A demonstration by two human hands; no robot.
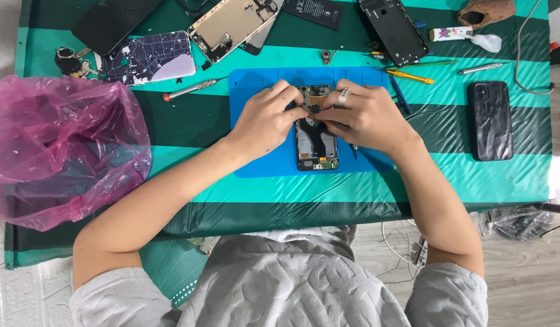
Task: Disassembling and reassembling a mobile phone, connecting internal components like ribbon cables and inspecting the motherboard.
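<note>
An opened phone (317,147) with its inner parts bare lies on a blue work mat (256,157) in the middle of the striped table. My left hand (266,118) rests on the phone's upper left side, fingertips pinched at its top edge. My right hand (362,115), with a ring on one finger, presses on the phone's upper right side. Both sets of fingertips meet over a small part near the camera area, which they partly hide.
A pink plastic bag (59,145) fills the left side. A screwdriver (192,89), a phone case (151,57), a bare phone frame (228,24), back covers (394,30) and tools (410,75) lie at the back. A black phone (490,120) sits right.
</note>
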